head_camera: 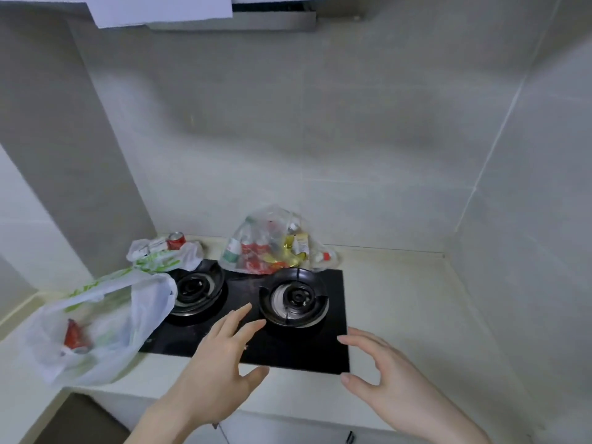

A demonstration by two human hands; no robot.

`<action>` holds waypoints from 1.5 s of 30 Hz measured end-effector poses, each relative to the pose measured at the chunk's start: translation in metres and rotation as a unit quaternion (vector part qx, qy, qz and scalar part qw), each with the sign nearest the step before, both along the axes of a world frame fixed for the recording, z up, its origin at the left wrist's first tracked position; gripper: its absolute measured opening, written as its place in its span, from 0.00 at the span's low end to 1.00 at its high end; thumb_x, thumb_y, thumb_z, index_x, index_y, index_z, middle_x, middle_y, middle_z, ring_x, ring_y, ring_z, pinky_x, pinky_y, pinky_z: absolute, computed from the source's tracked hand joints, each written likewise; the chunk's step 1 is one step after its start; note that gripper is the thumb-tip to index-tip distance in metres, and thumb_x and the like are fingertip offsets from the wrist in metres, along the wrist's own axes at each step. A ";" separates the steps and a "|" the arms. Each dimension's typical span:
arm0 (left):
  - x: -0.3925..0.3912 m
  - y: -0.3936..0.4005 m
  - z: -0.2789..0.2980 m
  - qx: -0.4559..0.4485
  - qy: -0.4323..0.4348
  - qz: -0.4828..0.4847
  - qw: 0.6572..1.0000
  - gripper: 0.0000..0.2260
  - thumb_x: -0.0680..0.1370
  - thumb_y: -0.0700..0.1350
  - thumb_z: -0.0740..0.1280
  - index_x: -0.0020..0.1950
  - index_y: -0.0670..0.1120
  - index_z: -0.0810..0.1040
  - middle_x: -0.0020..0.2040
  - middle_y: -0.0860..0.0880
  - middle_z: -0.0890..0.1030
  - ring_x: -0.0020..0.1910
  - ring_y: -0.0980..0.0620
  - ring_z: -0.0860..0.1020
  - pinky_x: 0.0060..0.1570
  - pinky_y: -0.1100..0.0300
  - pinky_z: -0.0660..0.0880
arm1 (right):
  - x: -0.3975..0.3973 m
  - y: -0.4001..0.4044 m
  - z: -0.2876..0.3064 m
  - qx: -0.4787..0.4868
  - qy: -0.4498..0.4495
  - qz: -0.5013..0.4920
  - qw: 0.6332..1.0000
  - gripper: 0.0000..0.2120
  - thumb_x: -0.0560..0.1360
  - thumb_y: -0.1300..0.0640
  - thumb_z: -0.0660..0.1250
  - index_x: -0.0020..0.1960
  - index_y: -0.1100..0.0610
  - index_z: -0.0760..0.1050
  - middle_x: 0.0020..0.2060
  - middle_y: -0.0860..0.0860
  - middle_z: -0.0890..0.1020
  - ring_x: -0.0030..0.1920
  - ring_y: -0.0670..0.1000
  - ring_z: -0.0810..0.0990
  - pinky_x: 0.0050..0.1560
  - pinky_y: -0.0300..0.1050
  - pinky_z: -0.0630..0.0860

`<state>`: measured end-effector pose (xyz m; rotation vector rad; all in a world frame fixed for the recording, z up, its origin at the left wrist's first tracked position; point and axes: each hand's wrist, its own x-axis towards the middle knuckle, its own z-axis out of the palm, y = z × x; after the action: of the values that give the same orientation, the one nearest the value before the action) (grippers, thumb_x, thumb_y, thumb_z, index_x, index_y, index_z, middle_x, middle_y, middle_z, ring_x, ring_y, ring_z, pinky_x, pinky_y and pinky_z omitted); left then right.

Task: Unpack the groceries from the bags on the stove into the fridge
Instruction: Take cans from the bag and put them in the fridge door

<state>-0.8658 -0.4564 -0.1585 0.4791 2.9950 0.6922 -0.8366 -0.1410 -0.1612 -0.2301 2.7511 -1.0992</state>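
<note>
Both hands are out over the front of the black stove (333, 354), empty. The left hand (221, 354) has its fingers straight and slightly spread, tips near the front edge of the right burner (293, 299). The right hand (384, 376) is at the stove's front-right corner, fingers loosely bent and spread, thumb apart — holding nothing, and I can't tell whether either one touches the glass.

Three bags:
- clear bag (275, 245) at the back, just behind the right burner, resting partly on the stove's rear edge against the wall; red-labelled bottles, a green-labelled one and some yellow packaging show through
- small white bag (166, 256) with green print at back left, slumped beside the left burner (195, 288), with a red can (176, 240) lying on top
- large white bag (105, 322) with green print at front left, mostly on the table (400, 315), its right edge over the stove's left side and the rim of the left burner; mouth open, a red item (74, 336) visible through the plastic, too blurred to identify

Pale table surface, grey tiled walls on three sides, range hood (230, 22) overhead at the top of view — fridge not in the shot
</note>
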 end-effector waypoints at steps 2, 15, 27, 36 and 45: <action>-0.003 -0.012 -0.007 0.004 -0.005 0.026 1.000 0.33 0.77 0.64 0.66 0.80 0.62 0.60 0.82 0.63 0.47 0.81 0.57 0.48 0.79 0.56 0.57 | -0.026 -0.011 -0.001 0.004 -0.002 0.027 1.000 0.24 0.77 0.41 0.70 0.71 0.33 0.69 0.73 0.25 0.61 0.73 0.29 0.63 0.75 0.37 0.64; 0.008 -0.096 -0.022 -0.006 -0.027 0.277 0.960 0.32 0.76 0.64 0.68 0.78 0.64 0.60 0.81 0.62 0.51 0.80 0.57 0.55 0.76 0.60 0.59 | -0.175 -0.102 -0.006 0.008 -0.040 0.235 0.971 0.25 0.77 0.37 0.69 0.72 0.31 0.67 0.73 0.26 0.61 0.74 0.34 0.63 0.77 0.43 0.63; -0.009 -0.148 -0.046 0.027 -0.087 0.371 0.924 0.33 0.76 0.63 0.68 0.79 0.61 0.61 0.83 0.59 0.51 0.81 0.54 0.54 0.78 0.56 0.59 | -0.230 -0.179 -0.028 0.012 -0.070 0.330 0.941 0.24 0.77 0.38 0.69 0.71 0.31 0.68 0.73 0.28 0.64 0.70 0.36 0.70 0.73 0.42 0.69; -0.111 -0.283 -0.098 0.004 -0.173 0.368 0.913 0.32 0.76 0.60 0.70 0.78 0.55 0.66 0.82 0.50 0.57 0.80 0.47 0.60 0.78 0.51 0.60 | -0.271 -0.248 -0.053 0.023 -0.092 0.268 0.959 0.22 0.78 0.40 0.69 0.70 0.32 0.68 0.70 0.27 0.64 0.68 0.37 0.71 0.72 0.43 0.70; -0.193 -0.400 -0.176 -0.013 -0.273 0.395 0.877 0.40 0.73 0.59 0.71 0.81 0.50 0.60 0.81 0.45 0.58 0.75 0.41 0.66 0.73 0.51 0.66 | -0.302 -0.327 -0.070 0.025 -0.117 0.205 0.971 0.21 0.78 0.40 0.68 0.69 0.31 0.68 0.66 0.26 0.68 0.66 0.36 0.72 0.68 0.43 0.74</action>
<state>-1.0586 -0.8564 -0.3348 -0.8615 2.5386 0.6483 -1.1390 -0.4675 -0.2311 -0.5907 2.3734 -0.8819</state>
